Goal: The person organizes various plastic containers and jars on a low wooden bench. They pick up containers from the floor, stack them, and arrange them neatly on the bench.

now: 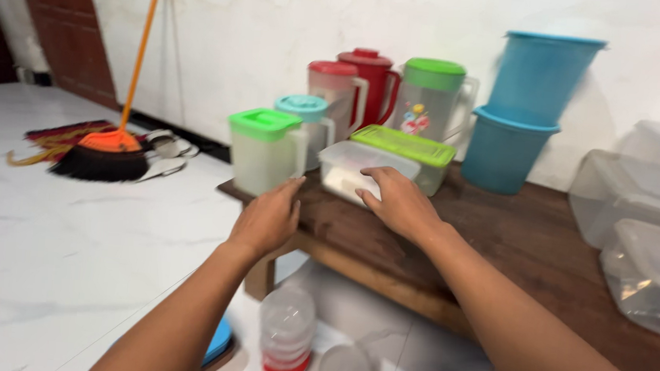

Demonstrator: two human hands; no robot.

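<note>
On wooden bench, your right hand rests fingers spread on clear box, not clenched. Box sits near bench front edge, just before green-lidded box. Your left hand open, fingertips touching green-lidded jug at bench corner. Blue buckets stacked behind. Broom on floor, well apart.

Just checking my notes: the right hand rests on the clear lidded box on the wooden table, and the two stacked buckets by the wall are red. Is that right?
Not quite. The head view shows the right hand on the clear lidded box on the wooden table, but the two stacked buckets by the wall are blue, not red.
</note>
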